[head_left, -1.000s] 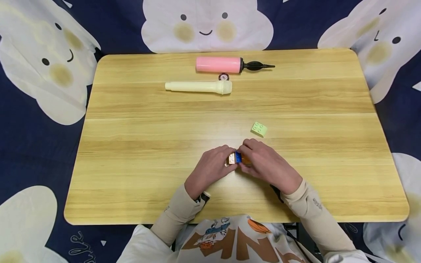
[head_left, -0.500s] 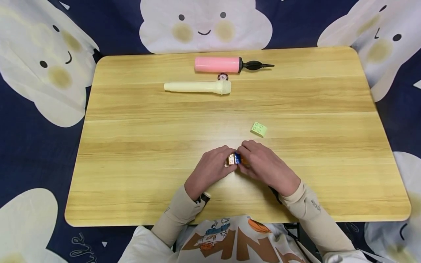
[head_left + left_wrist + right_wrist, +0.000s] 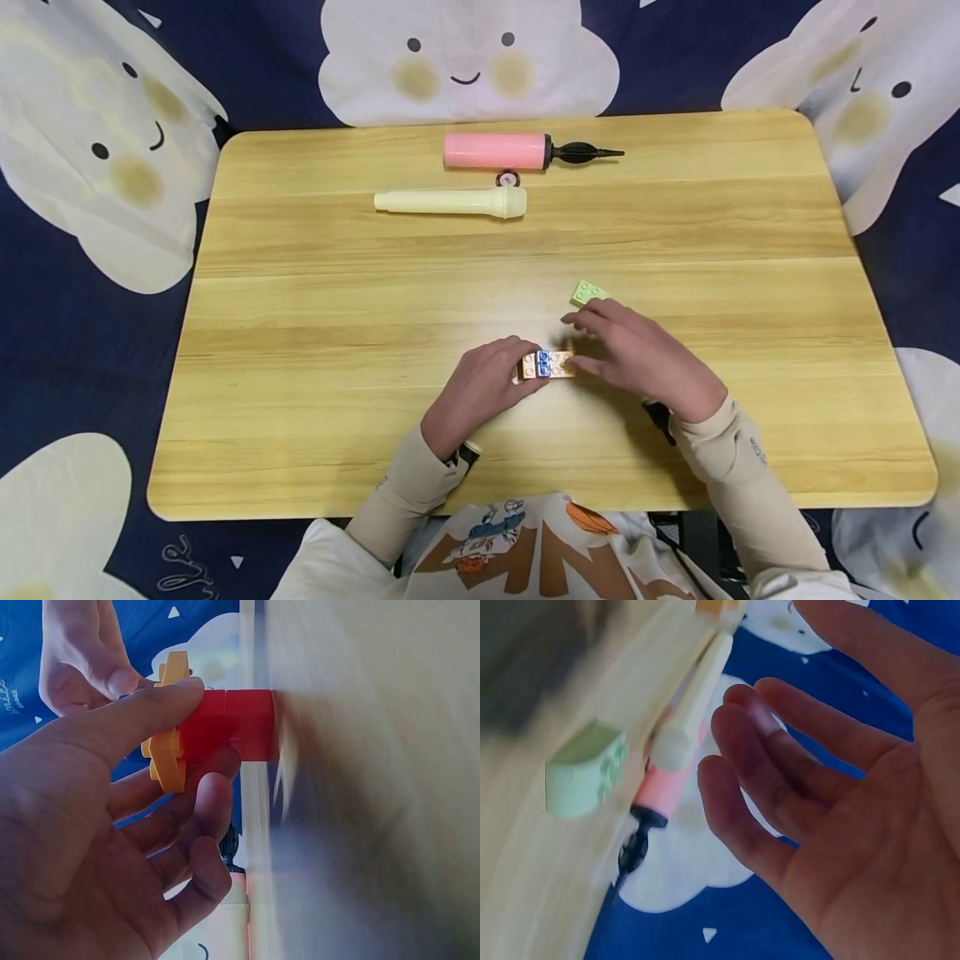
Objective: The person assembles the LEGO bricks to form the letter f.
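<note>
My left hand [image 3: 483,379] pinches a small stack of toy bricks between thumb and fingers. From above, the top of the stack shows an orange studded brick [image 3: 560,364] and a blue studded strip [image 3: 543,363]. In the left wrist view, red bricks [image 3: 251,724] stand against the table under orange pieces [image 3: 171,765]. My right hand [image 3: 648,354] is just right of the stack, fingers spread and gripping nothing; whether its thumb touches the stack I cannot tell. A light green brick [image 3: 587,292] lies on the table beyond my right fingers, partly covered from above.
Toward the back of the wooden table [image 3: 300,333] lie a cream microphone-shaped toy [image 3: 450,202], a small dark round chip [image 3: 507,179] and a pink hand pump [image 3: 495,151] with a black nozzle. Dark blue cloud-print cloth surrounds the table.
My right hand has let go of the stack and moved right, uncovering the orange brick and now overlapping the green brick from above. The left hand stays on the stack.
</note>
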Tool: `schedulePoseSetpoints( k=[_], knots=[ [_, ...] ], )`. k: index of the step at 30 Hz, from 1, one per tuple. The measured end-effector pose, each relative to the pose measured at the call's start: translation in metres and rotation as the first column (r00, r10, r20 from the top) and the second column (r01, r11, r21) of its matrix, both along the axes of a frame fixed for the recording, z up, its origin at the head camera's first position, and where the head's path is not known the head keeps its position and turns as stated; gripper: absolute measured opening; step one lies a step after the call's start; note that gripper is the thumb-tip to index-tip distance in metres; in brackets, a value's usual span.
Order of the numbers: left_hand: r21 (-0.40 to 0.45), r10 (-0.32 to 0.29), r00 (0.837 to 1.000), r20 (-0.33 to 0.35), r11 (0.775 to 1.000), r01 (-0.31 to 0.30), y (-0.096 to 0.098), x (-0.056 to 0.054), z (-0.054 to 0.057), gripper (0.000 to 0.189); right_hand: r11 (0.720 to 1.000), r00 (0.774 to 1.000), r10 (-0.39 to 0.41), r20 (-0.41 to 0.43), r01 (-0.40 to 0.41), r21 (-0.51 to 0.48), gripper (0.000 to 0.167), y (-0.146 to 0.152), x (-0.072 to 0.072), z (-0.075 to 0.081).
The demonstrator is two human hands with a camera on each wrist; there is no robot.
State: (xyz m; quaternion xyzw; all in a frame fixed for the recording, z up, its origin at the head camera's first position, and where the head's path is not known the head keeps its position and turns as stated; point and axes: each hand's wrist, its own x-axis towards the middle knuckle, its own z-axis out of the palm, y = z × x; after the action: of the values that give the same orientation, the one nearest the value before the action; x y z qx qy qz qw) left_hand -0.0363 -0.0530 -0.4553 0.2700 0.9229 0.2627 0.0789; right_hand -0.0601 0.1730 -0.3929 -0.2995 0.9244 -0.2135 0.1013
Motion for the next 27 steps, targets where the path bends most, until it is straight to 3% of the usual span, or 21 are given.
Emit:
schedulePoseSetpoints(
  k=[7, 11, 15, 20, 23, 27],
  knots=[
    [-0.020, -0.005, 1.000, -0.015, 1.000, 0.005, -0.001, 0.000, 0.000, 0.039, 0.997, 0.994, -0.069, -0.084, 0.070, 0.011, 0.050, 0.015, -0.019, 0.000],
    [-0.027, -0.004, 1.000, -0.007, 1.000, 0.004, -0.001, 0.000, 0.001, 0.040, 0.991, 0.987, -0.133, -0.088, 0.133, -0.002, 0.063, 0.019, -0.028, -0.006],
    [-0.030, -0.001, 1.000, -0.007, 1.000, 0.001, -0.001, 0.000, 0.001, 0.040, 0.974, 0.974, -0.227, -0.007, 0.227, 0.008, 0.089, 0.019, -0.037, -0.015],
    [-0.033, -0.003, 1.000, -0.006, 0.999, 0.003, -0.001, 0.000, 0.001, 0.040, 0.942, 0.935, -0.326, 0.136, 0.309, 0.135, 0.117, 0.018, -0.042, -0.027],
    [-0.040, -0.003, 1.000, 0.004, 0.999, 0.003, 0.000, -0.001, 0.001, 0.041, 0.930, 0.922, -0.346, 0.174, 0.313, 0.191, 0.121, 0.017, -0.043, -0.032],
    [-0.050, 0.000, 1.000, 0.017, 0.999, 0.001, 0.001, -0.001, 0.001, 0.042, 0.926, 0.924, -0.345, 0.164, 0.307, 0.219, 0.115, 0.015, -0.043, -0.037]
  ],
)
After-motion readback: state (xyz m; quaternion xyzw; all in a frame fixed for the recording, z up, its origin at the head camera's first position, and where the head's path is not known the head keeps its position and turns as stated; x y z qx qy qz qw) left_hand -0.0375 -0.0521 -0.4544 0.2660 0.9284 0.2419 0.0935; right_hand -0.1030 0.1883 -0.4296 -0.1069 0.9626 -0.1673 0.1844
